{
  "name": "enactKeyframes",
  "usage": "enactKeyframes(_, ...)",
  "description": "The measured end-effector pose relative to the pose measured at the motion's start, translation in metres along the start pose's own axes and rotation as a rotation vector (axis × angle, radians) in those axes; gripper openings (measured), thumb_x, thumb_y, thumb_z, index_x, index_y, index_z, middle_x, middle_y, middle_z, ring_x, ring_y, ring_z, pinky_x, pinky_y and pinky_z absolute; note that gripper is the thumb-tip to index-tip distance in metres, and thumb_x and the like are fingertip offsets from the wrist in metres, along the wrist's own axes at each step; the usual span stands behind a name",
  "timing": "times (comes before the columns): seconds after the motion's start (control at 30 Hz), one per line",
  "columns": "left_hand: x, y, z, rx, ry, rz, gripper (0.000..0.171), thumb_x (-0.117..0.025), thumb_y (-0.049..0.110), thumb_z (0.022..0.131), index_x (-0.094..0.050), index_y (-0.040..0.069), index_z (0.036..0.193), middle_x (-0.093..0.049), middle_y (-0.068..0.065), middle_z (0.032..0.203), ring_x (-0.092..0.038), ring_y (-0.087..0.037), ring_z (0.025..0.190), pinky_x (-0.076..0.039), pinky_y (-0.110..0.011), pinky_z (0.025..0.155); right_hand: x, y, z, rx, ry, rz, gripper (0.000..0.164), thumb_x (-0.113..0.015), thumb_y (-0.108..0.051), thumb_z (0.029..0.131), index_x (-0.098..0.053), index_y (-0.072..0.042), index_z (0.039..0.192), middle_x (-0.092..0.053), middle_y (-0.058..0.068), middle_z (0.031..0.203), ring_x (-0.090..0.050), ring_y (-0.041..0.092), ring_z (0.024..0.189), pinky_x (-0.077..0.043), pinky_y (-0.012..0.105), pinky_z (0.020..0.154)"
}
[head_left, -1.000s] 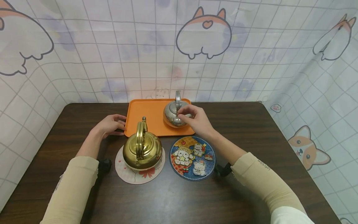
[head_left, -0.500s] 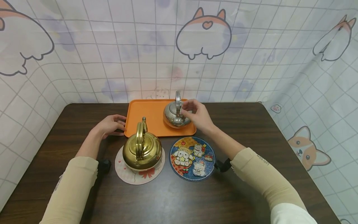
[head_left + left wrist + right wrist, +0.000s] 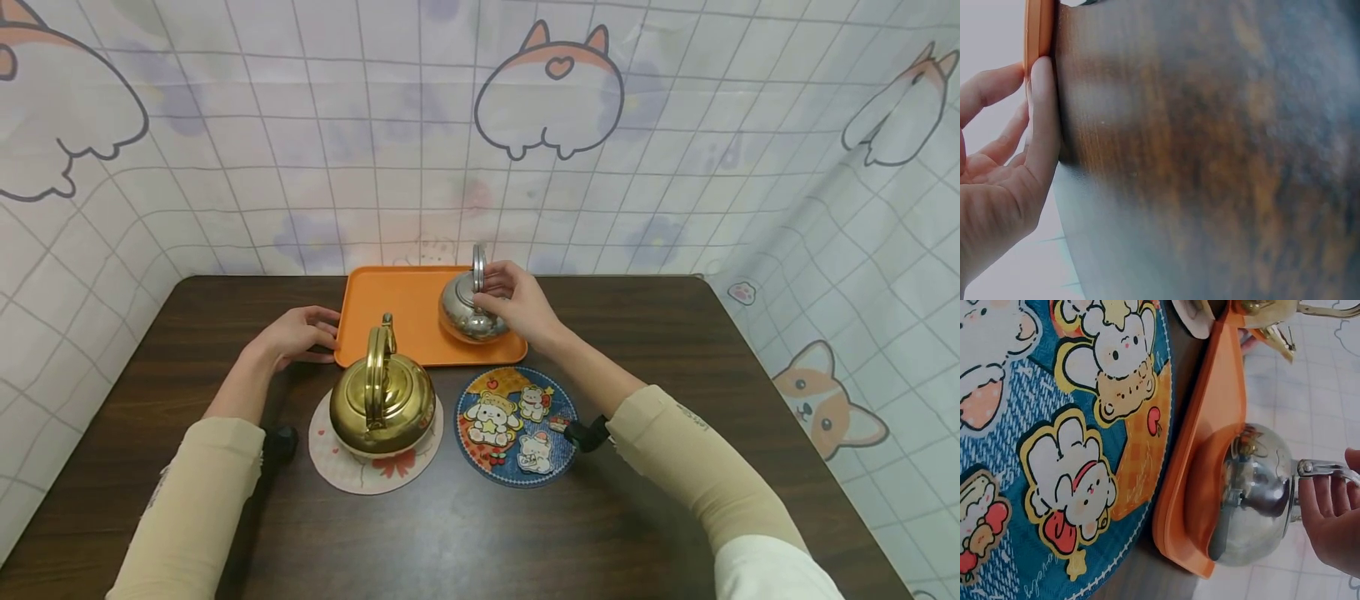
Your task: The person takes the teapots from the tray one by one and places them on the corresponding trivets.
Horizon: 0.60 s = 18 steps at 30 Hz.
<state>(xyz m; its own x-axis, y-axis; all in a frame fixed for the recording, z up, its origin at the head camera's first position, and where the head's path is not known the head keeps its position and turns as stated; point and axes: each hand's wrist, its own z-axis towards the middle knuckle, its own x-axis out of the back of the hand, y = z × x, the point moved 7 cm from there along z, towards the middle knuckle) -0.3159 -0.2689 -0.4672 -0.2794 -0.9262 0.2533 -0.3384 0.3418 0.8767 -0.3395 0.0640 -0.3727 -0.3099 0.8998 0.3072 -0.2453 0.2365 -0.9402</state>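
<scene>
My left hand (image 3: 298, 335) is at the left edge of an orange tray (image 3: 390, 304). In the left wrist view, the thumb (image 3: 1042, 94) presses against the rim and a fingertip meets its other side. A shiny silver kettle (image 3: 1260, 506) with a raised handle stands upright on the tray's right part. My right hand (image 3: 521, 302) is beside that handle, its thumb low near the lid and its fingers higher up; the fingertips are partly hidden behind the handle in the right wrist view. A gold kettle (image 3: 408, 408) sits in front of the tray on a round pink mat (image 3: 330, 467).
A round blue mat (image 3: 506, 467) with cartoon animals lies in front of the tray's right half, close under the right forearm. The dark wooden table (image 3: 450, 542) extends all around. A grid-patterned curtain (image 3: 300, 167) stands along the back and sides.
My right hand draws back a little from the low front of the silver kettle's handle, then comes in close to the handle again, higher up. The left hand, tray and kettles stay put.
</scene>
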Motion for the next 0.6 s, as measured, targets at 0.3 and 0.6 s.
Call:
enactKeyframes(0.3,0.0006,-0.0018,0.0009,-0.001,-0.001,-0.005,0.067,-0.064,-0.006,0.096,-0.031,-0.006,0.154,-0.049,-0.027,0.133,-0.067,-0.023,0.095,-0.061,-0.037,0.085,-0.0009,0.0017,0.0026,-0.030,0.016,-0.014,0.024,-0.071,-0.001,0.096,-0.059,0.001,0.117,-0.066,0.014,0.112,-0.063,0.026,0.104,-0.055,0.033,0.084)
enactKeyframes(0.6,0.0019,-0.0014,0.0017,-0.002,0.001,-0.002,0.067,-0.065,-0.005,0.096,-0.032,-0.006,0.154,-0.049,-0.027,0.133,-0.067,-0.024,0.095,-0.061,-0.037,0.084,0.0006,-0.0002,0.0012,-0.052,-0.003,0.017,0.022,-0.069,0.000,0.097,-0.057,0.001,0.116,-0.064,0.014,0.110,-0.063,0.027,0.102,-0.056,0.040,0.084)
